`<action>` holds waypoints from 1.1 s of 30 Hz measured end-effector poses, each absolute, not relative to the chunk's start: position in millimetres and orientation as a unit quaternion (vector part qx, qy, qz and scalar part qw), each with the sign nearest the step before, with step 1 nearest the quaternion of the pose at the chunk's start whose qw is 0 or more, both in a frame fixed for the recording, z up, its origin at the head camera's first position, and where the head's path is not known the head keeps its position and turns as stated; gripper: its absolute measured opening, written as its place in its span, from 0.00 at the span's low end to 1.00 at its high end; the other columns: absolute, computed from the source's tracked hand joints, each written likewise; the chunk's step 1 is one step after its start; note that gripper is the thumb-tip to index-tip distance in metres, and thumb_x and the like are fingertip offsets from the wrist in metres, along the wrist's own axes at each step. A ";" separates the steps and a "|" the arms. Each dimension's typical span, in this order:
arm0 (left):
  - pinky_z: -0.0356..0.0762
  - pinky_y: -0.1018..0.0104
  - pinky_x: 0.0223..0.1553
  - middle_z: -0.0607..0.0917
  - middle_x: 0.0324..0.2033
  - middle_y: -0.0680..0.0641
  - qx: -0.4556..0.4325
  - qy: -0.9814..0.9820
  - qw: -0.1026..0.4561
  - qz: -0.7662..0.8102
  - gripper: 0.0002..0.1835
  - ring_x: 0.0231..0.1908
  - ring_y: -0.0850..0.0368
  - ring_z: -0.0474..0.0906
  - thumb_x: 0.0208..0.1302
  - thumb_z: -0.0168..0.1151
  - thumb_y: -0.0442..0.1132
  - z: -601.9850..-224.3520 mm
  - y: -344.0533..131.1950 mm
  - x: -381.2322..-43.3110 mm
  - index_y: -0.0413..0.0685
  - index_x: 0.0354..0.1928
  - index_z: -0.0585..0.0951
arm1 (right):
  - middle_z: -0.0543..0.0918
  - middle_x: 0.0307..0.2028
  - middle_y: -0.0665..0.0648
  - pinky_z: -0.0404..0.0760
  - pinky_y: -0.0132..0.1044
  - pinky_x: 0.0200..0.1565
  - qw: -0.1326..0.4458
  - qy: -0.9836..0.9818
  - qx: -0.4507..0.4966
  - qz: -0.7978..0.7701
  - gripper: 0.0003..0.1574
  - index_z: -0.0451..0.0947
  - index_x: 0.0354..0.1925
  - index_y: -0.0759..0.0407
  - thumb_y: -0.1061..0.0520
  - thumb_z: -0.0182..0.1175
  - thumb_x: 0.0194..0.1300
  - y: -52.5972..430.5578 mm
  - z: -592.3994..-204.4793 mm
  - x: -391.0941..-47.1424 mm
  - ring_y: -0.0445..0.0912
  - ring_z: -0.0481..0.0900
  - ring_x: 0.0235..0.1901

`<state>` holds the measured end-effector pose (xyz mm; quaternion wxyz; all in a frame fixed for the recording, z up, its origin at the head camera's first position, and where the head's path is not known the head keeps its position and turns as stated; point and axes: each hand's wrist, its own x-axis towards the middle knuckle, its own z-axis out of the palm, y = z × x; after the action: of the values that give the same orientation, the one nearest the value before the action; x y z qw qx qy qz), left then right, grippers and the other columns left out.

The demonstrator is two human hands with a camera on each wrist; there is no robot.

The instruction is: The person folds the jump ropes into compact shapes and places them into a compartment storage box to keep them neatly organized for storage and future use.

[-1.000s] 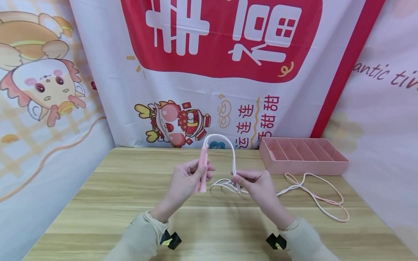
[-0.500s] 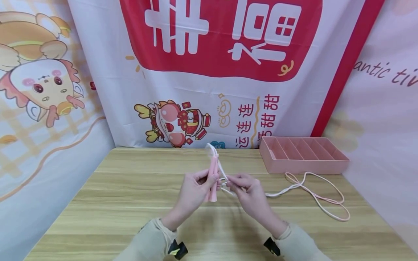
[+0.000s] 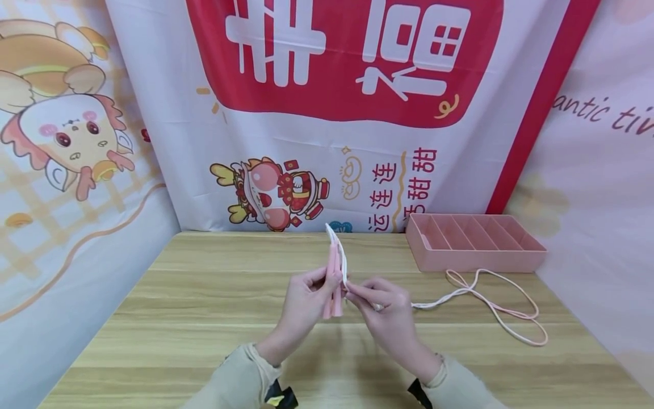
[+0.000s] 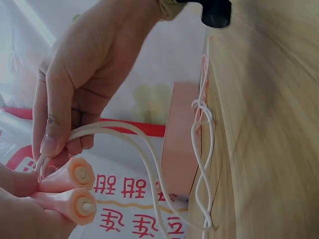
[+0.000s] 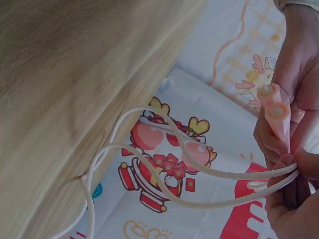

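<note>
A jump rope with two pink handles (image 3: 332, 266) is in my hands over the middle of the table. My left hand (image 3: 302, 298) holds both handles side by side, roughly upright, curled round their middle. From the handle tops the white cord (image 3: 344, 260) bends over and comes down to my right hand (image 3: 389, 313), which pinches the doubled cord between thumb and fingers right beside the handles. Both hands are close together. In the left wrist view, the handle ends (image 4: 82, 174) face the camera. Two cord strands (image 5: 224, 175) run from the pinch down to the table in the right wrist view.
More of the cord (image 3: 511, 313), white turning pink, lies in loose loops on the wooden table (image 3: 179, 341) at the right. Behind it stands a pink box (image 3: 477, 262) with several compartments. Printed cloth hangs (image 3: 286, 136) at the back and both sides.
My right hand has moved left to the handles with the cord, narrowing the wide arch into a tight fold. My left hand has shifted slightly right and down with the handles.
</note>
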<state>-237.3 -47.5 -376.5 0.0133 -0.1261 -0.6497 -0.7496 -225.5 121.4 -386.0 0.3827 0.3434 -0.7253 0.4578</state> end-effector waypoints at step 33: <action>0.73 0.70 0.22 0.86 0.32 0.46 -0.247 -0.723 0.066 -0.642 0.09 0.25 0.48 0.77 0.69 0.62 0.39 -354.4 -81.6 -255.0 0.47 0.46 0.86 | 0.77 0.24 0.41 0.75 0.29 0.22 0.102 -0.812 0.428 0.383 0.07 0.84 0.36 0.55 0.62 0.60 0.70 150.2 -371.6 -241.0 0.33 0.72 0.22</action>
<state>-255.0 -81.6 -354.4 0.0657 -0.2466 -0.7229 -0.6421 -241.0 150.2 -371.6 0.1017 0.4284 -0.8119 0.3834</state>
